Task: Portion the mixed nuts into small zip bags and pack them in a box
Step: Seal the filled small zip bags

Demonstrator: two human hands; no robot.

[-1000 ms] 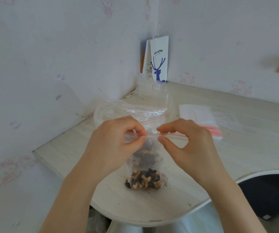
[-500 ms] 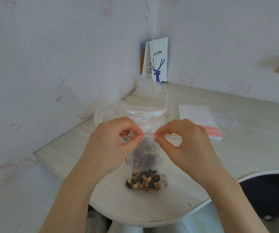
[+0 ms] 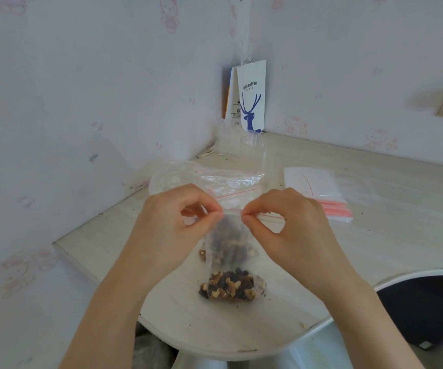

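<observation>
A small clear zip bag (image 3: pixel 228 243) with a red seal line hangs upright over the table, mixed nuts (image 3: pixel 231 286) settled in its bottom. My left hand (image 3: pixel 172 225) pinches the left end of the seal between thumb and forefinger. My right hand (image 3: pixel 287 222) pinches the seal just right of the middle, fingertips close to the left hand's. A larger crumpled clear bag (image 3: pixel 215 179) lies on the table behind my hands.
A stack of flat empty zip bags (image 3: pixel 321 193) lies at the right. A white paper coffee bag (image 3: pixel 251 99) leans in the wall corner, with a clear plastic cup (image 3: pixel 253 147) before it. The pale table (image 3: pixel 388 222) has a curved front edge; a dark chair seat (image 3: pixel 428 310) sits lower right.
My right hand has slid left along the seal toward my left hand, closing the gap between the fingertips. The bag stays hanging in the same place.
</observation>
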